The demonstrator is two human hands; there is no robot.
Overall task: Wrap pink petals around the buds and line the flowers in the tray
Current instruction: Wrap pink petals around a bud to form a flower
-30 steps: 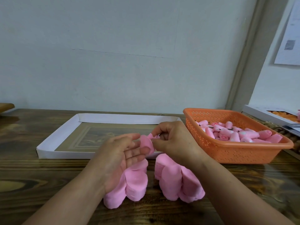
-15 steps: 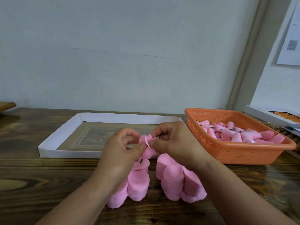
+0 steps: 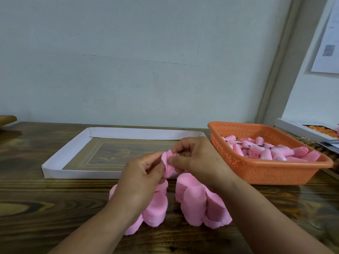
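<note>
Pink crepe-like flower (image 3: 169, 165), partly wrapped: held in the air above the front rim of the tray, between both hands. Long axis roughly upright, leaning slightly left; ruffled petal edge uppermost, narrow end downward. The bud inside is hidden.

Head view, item by item:
- Left hand (image 3: 142, 177): fingers curled, thumb and fingertips pinching the flower's left side.
- Right hand (image 3: 197, 158): fingers curled, thumb and forefinger pinching the flower's upper right edge.
- Petal stacks (image 3: 200, 204): two pink clusters on the wooden table (image 3: 36, 208), directly beneath the hands; the left cluster is partly covered by the left wrist.
- White tray (image 3: 55, 162): shallow cardboard, behind the hands, long side parallel to the table edge.
- Orange basket (image 3: 266, 171): perforated plastic, right of the tray, holding many pink rolled buds (image 3: 266, 153) lying in mixed directions.
- Second white tray (image 3: 302, 132): far right, orange contents, partly cut off.
</note>
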